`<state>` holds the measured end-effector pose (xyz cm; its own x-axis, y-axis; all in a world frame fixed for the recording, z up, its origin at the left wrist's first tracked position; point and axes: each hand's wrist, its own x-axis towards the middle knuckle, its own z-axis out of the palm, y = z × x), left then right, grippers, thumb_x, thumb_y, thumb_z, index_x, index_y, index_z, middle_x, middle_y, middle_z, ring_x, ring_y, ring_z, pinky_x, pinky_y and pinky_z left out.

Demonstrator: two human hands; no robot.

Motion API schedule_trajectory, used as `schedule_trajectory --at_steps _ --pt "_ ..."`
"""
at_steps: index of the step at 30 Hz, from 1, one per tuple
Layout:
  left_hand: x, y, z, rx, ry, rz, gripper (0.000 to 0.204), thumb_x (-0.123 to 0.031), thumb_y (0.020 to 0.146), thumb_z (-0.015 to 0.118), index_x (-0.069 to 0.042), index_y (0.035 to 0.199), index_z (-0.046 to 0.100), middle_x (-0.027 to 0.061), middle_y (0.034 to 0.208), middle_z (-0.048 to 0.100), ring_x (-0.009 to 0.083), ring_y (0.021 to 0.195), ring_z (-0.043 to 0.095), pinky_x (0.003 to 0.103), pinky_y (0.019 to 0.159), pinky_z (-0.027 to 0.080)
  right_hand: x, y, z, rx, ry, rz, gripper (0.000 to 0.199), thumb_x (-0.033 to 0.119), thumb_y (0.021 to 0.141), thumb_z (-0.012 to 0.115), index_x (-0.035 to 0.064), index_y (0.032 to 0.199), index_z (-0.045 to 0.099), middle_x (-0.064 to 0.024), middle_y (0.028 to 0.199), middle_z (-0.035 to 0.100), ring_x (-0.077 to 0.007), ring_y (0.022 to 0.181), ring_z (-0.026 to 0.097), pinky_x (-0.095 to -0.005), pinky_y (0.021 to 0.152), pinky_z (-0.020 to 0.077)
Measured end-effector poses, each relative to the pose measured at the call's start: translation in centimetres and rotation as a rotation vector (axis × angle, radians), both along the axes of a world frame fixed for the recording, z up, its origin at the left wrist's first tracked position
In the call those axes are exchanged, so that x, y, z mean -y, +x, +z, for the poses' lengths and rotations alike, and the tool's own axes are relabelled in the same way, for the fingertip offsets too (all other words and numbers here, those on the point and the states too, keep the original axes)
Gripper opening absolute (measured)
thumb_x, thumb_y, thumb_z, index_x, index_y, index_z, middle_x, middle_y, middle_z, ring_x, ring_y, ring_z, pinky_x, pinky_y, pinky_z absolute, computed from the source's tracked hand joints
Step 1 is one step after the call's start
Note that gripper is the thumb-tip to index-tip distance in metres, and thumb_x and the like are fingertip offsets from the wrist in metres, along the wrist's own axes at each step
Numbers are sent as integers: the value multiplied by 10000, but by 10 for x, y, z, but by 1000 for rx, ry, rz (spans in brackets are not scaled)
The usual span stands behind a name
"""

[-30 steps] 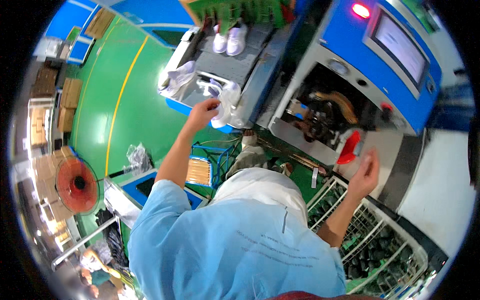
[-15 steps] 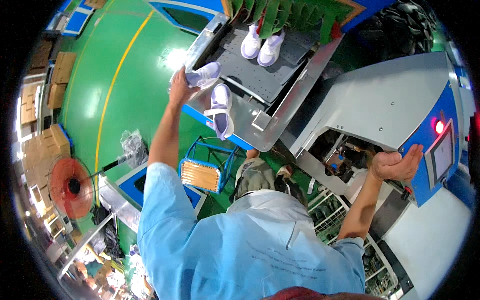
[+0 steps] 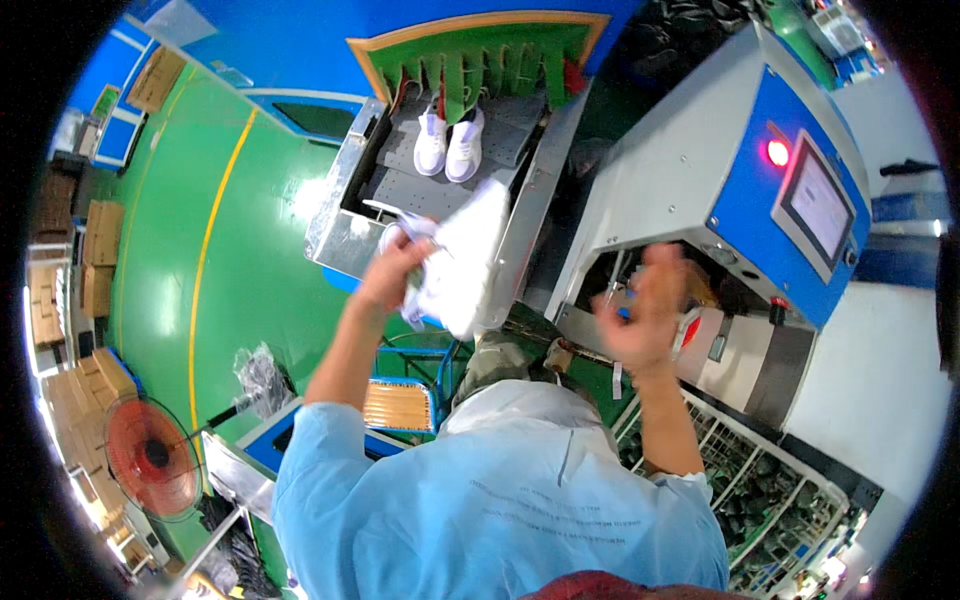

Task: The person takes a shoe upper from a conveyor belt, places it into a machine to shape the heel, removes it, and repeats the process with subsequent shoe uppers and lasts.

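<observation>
My left hand (image 3: pixel 395 268) is closed on a pair of white sneakers (image 3: pixel 468 262) with lavender parts, lifted over the near end of the conveyor. Motion blurs them, and one sneaker overlaps the other. My right hand (image 3: pixel 648 305) is in the air in front of the grey and blue machine (image 3: pixel 690 150), near its dark opening. It is smeared, but the thumb stands apart from the fingers and nothing shows in it. Farther off, two white sneakers (image 3: pixel 447 145) stand side by side on the dark perforated conveyor plates (image 3: pixel 395 190), below a green strip curtain (image 3: pixel 490 75).
A red screen and a lit red button (image 3: pixel 778 153) sit on the machine's blue panel. Below it is a white wire basket (image 3: pixel 770 490) of dark objects. A blue-framed stool (image 3: pixel 400 404) stands by my knees. A fan (image 3: pixel 152 458) and cartons (image 3: pixel 100 380) are at left.
My left hand has picked up the two sneakers from the metal ledge and moved right with them. My right hand has left the machine's panel edge and moved left. The view has turned rightward.
</observation>
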<state>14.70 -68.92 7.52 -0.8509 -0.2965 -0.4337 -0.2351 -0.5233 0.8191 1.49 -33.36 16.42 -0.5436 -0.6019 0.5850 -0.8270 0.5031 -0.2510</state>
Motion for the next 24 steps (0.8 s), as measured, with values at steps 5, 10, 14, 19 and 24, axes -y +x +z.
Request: schedule_trajectory --at_steps 5,10,14,19,24 --pt "-149 28 54 107 483 -333 792 -523 862 758 -70 1457 497 81 1348 614 229 1184 627 405 1003 521 -24 46 31 242 31 504 616 187 740 811 185 1320 605 -96 1379 614 -292 1204 611 -482 1048 441" --pt "-222 32 31 -325 106 -581 1168 -438 675 942 -61 1569 293 78 1323 598 184 1128 624 294 897 527 -100 63 30 1280 -760 264 908 173 782 841 74 1544 356 -113 1393 579 -279 1216 592 -416 1051 471" --pt "-302 16 33 -101 126 -497 1053 -285 621 990 7 1453 416 78 1287 641 216 1220 599 390 1065 471 -158 62 -14 1738 -774 69 837 122 824 776 28 1535 345 -151 1352 586 -253 1204 606 -403 1034 495" --pt "-352 1 64 46 -60 -696 846 -336 681 948 72 1311 559 112 1131 711 200 1016 682 328 918 536 -220 87 -16 2148 -1165 -116 558 241 862 699 -36 1327 566 -156 1119 709 -270 952 720 -393 844 597" --pt "-378 -12 56 62 -720 -1086 442 -256 762 897 32 1051 726 46 990 748 117 901 657 309 845 535 -279 95 -73 2473 -1324 511 574 380 946 551 -72 1298 576 -233 1058 720 -394 907 720 -462 790 609"
